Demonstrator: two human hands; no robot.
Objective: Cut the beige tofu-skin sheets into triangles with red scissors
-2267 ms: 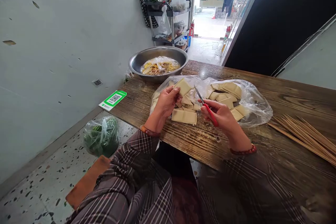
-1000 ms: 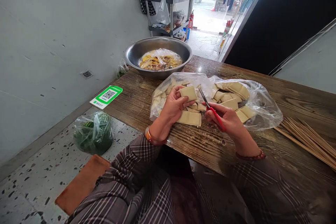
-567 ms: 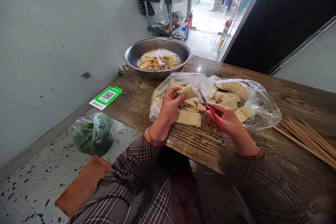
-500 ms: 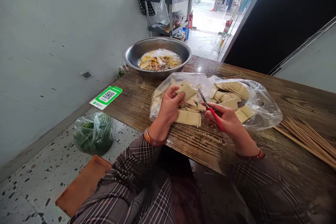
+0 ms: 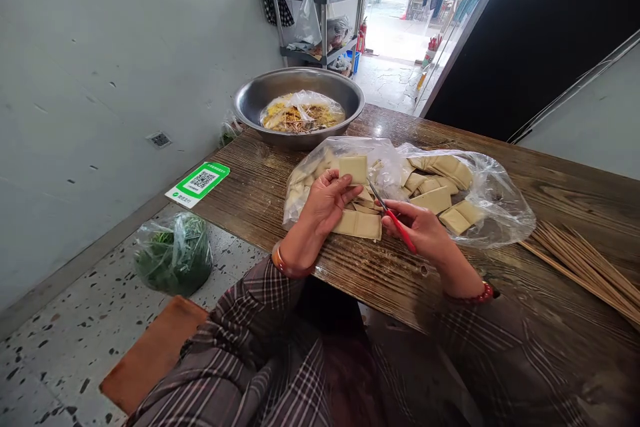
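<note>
Between the thumb and fingers of my left hand [image 5: 324, 203] is a flat, pale beige square of what looks like tofu skin [image 5: 353, 169], held up above the bag. My right hand [image 5: 418, 229] grips scissors with red handles [image 5: 401, 231]. Their dark blades point up and left, with the tips close to the square's lower right edge; whether they touch it I cannot tell. Below my hands a longer beige strip [image 5: 358, 224] lies at the table edge. A clear plastic bag [image 5: 320, 157] with many similar pieces spreads behind my left hand, and further folded pieces [image 5: 433, 199] lie on plastic to the right.
A steel basin [image 5: 300, 77] holding a bag of skewered food stands at the table's far left. Wooden sticks [image 5: 590, 267] lie at the right. A green QR card [image 5: 199, 183] sits on the left corner. On the floor are a bag of greens [image 5: 175, 257] and a brown stool [image 5: 153, 353].
My left hand has turned the beige square from a slant to nearly upright and level. The scissors have moved left and their tips have come closer to the square.
</note>
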